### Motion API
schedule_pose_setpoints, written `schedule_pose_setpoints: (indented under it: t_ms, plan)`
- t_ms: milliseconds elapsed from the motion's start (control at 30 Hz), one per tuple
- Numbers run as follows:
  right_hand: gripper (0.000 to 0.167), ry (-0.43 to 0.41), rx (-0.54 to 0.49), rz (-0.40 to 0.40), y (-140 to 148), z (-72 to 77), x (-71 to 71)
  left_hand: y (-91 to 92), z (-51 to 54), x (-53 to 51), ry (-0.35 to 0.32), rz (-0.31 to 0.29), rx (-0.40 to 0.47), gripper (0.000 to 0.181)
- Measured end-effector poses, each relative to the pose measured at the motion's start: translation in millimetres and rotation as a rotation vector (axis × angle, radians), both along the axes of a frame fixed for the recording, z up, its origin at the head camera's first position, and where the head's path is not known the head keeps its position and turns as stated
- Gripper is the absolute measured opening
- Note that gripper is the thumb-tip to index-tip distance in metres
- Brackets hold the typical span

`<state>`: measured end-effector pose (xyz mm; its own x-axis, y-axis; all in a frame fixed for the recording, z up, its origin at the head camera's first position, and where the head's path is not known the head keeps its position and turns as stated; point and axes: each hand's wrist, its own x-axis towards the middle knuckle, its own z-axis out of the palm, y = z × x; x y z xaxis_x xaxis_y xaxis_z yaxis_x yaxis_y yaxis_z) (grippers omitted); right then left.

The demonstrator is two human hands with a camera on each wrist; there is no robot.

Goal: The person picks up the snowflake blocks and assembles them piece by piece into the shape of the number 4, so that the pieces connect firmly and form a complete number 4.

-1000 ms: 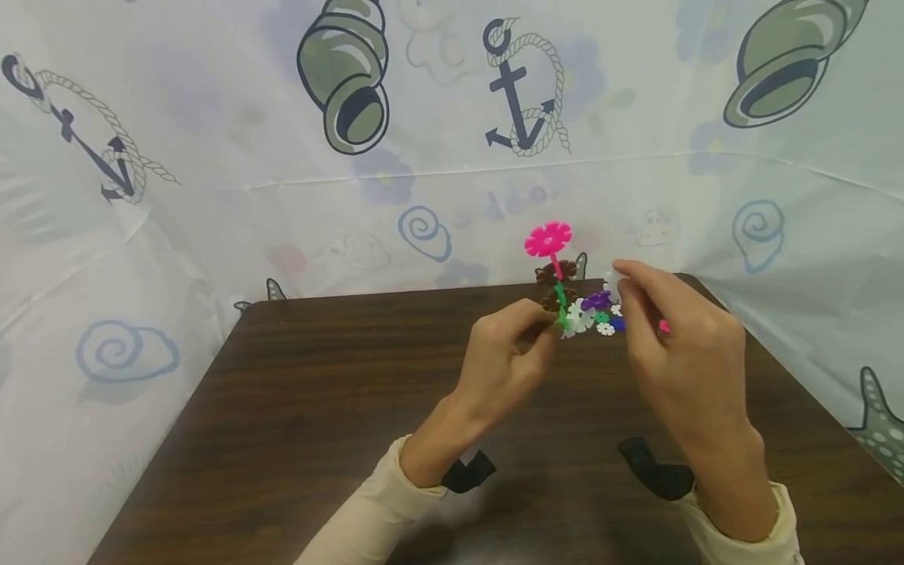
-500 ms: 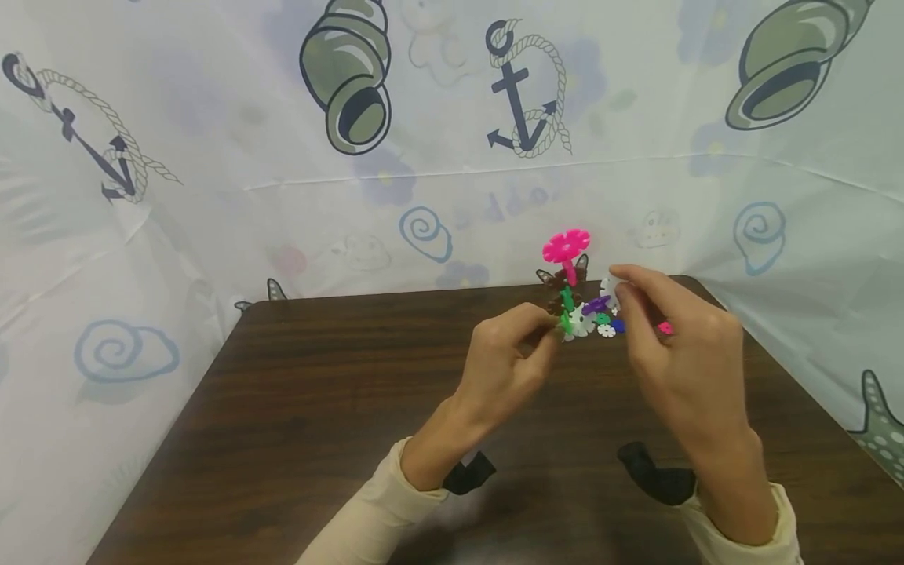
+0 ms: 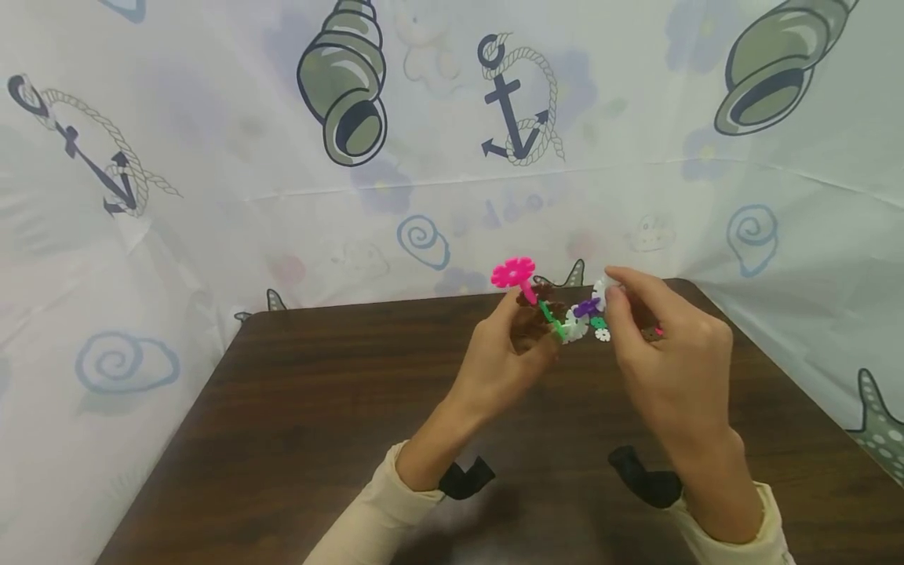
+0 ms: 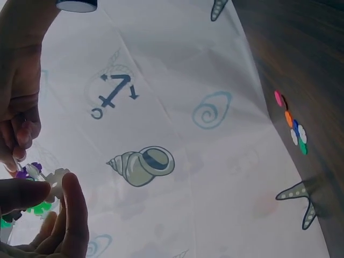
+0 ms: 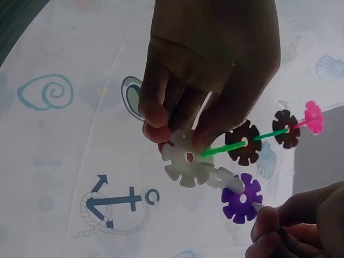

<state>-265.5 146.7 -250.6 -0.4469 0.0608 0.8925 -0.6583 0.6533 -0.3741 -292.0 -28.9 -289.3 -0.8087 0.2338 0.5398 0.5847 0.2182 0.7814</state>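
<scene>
My left hand (image 3: 497, 349) pinches a white notched disc (image 5: 185, 158) of a chain of interlocking plastic snowflake discs. From there the chain runs through green discs (image 3: 549, 314), seen edge-on, and brown discs (image 5: 244, 143) to a pink disc (image 3: 513, 272) at its upper left end. On the other side, a second white disc joins a purple disc (image 5: 242, 198). My right hand (image 3: 671, 357) pinches another white disc (image 3: 601, 292) between thumb and forefinger, against the purple disc. Whether that white disc is fully slotted into the purple one, I cannot tell.
Several loose discs lie on the dark wooden table (image 3: 318, 392) behind the hands at the right, among them a green disc (image 3: 598, 322), a white disc (image 3: 603, 335) and an orange disc (image 4: 289, 119). A printed white cloth (image 3: 452, 196) surrounds the table's back and sides.
The chain first swung slightly right, then tipped to the left, its pink end now lower and over the left hand. The left hand has turned with it; the right hand keeps its pinch.
</scene>
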Motion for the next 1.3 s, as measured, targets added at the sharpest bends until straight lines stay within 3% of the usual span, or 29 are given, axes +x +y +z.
schedule_pose_setpoints:
  t_ms: [267,500,800,1100,1300]
  plan:
    - [0.02,0.002,0.017,-0.007,-2,-2.2,-3.2,-1.0,2.1,0.0,0.014,-0.013,-0.092,0.039]
    - [0.018,-0.028,0.037,0.063,-4,-3.0,-4.9,0.7,0.2,0.4,-0.011,0.073,-0.018,0.025]
    - [0.017,-0.105,0.016,0.134,-6,-2.8,-7.4,-0.8,-0.1,-4.1,0.102,0.198,-0.068,0.019]
    - [0.016,-0.141,0.014,0.162,-7,-4.0,-10.2,-0.7,-1.0,-9.0,0.145,0.12,-0.011,0.018]
    - [0.018,-0.216,-0.004,0.211,-8,-7.8,-17.1,-1.7,-3.6,-11.2,0.117,0.162,-0.015,0.016]
